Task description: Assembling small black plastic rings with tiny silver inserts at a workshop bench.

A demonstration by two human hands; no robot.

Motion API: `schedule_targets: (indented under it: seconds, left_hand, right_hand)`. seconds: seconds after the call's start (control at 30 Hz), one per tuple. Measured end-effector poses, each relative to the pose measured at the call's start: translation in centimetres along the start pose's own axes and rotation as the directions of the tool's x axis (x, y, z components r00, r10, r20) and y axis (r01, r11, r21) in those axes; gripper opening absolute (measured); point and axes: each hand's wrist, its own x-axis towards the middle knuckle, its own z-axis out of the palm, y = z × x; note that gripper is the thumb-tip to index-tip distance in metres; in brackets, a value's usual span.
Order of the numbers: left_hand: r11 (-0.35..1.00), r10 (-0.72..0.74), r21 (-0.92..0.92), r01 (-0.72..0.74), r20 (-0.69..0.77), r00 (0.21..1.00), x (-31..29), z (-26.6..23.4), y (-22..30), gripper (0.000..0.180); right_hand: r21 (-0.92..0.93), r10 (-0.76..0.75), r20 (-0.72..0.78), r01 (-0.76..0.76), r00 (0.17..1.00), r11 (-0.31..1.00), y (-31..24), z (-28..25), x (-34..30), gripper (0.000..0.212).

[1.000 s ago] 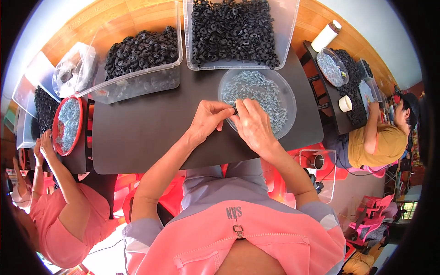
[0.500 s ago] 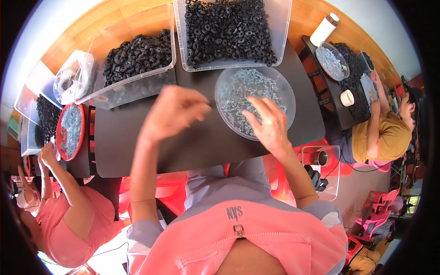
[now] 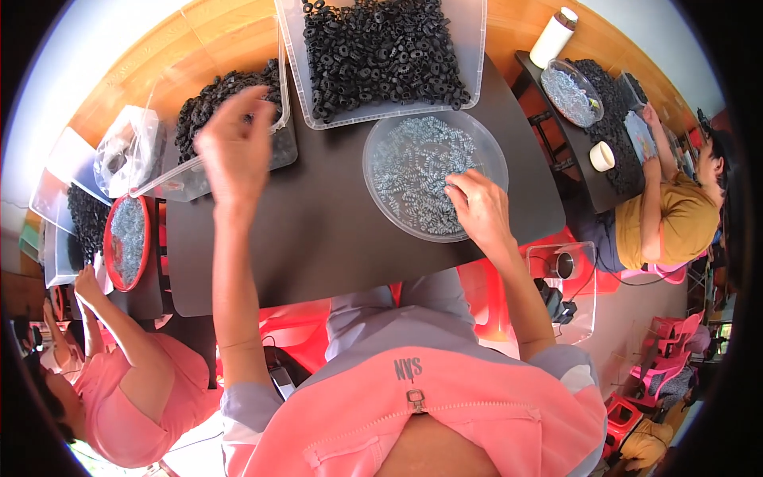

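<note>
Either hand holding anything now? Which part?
Cannot be told. Left hand is raised over the left bin; right hand fingertips are in the screw dish.

Left hand (image 3: 232, 151) raised, fingers (image 3: 253, 103) spread; right hand (image 3: 479, 211) lowered, palm down.

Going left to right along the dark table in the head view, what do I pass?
Clear bag → tub of black rings → raised left hand → round clear dish of small silver parts → right hand resting in the dish.
</note>
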Motion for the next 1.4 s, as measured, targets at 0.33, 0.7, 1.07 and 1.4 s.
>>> schedule_targets:
  seconds: [0.33,0.7,1.07,1.4]
  left_hand:
    - [0.829,0.218,0.417,-0.372,0.372,0.902,-1.1,12.2,-3.6,0.014]
    - [0.815,0.29,0.415,-0.404,0.311,0.905,-1.3,12.4,-4.6,0.015]
    - [0.527,-0.165,-0.527,0.666,0.706,0.689,-8.5,6.9,0.1,0.019]
    - [0.411,-0.167,-0.582,0.702,0.709,0.685,-10.1,7.2,-0.4,0.016]
  right_hand:
    - [-0.184,-0.064,0.198,0.101,0.978,0.978,0.0,2.4,2.2,0.015]
    - [0.329,0.057,0.077,-0.079,0.995,0.941,1.8,1.5,2.4,0.011]
    - [0.735,0.218,0.356,-0.416,0.909,0.535,-0.4,0.4,2.1,0.017]
    - [0.564,0.117,-0.462,0.19,0.879,0.803,-3.5,-2.5,3.6,0.014]
